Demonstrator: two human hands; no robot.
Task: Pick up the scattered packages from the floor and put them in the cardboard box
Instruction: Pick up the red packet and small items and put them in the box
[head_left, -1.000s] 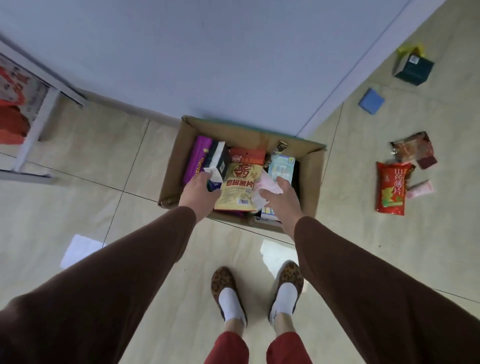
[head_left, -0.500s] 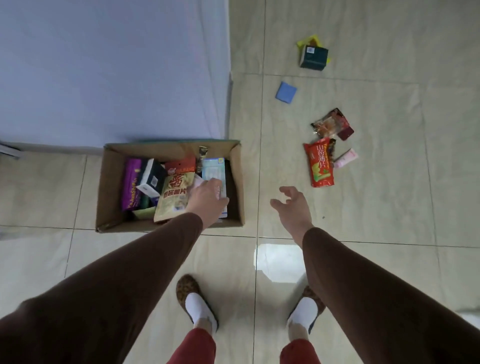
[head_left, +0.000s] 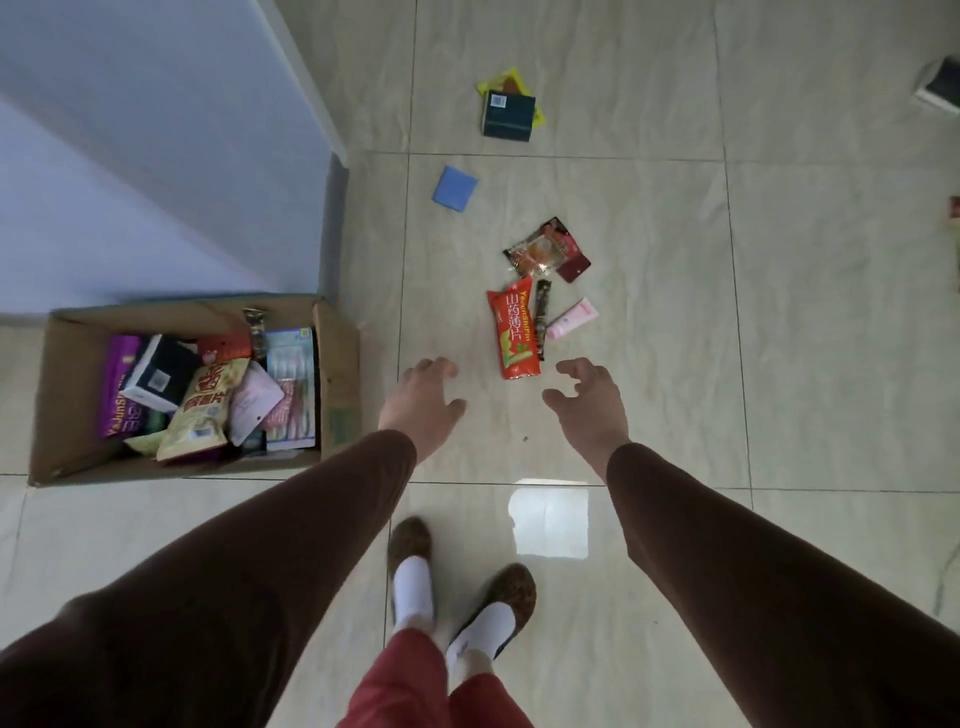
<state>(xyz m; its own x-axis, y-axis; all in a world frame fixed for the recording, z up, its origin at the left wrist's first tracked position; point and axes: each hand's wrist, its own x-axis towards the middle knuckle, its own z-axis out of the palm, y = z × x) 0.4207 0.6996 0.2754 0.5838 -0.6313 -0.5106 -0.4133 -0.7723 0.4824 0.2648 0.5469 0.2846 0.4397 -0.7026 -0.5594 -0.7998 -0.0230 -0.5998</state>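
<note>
The cardboard box (head_left: 338, 395) stands on the floor at the left against the wall, filled with several packages. My left hand (head_left: 423, 402) and my right hand (head_left: 589, 402) hover empty over the tiles, fingers spread, just short of a red snack bag (head_left: 514, 328). Beside that bag lie a thin dark stick pack (head_left: 542, 304) and a pink tube (head_left: 571, 318). Farther off are an orange-and-dark snack pouch (head_left: 545, 249), a blue square pad (head_left: 455, 188) and a dark green carton (head_left: 508, 115) resting on a yellow packet.
A blue-grey wall corner (head_left: 332, 171) juts out above the box. My feet in patterned slippers (head_left: 410, 545) stand on the glossy tiles below my hands. Another box (head_left: 937, 91) and a small item show at the right edge.
Both hands left the box empty and swung right over the open floor. My view turned right, so the box slid to the left and the scattered packages came closer.
</note>
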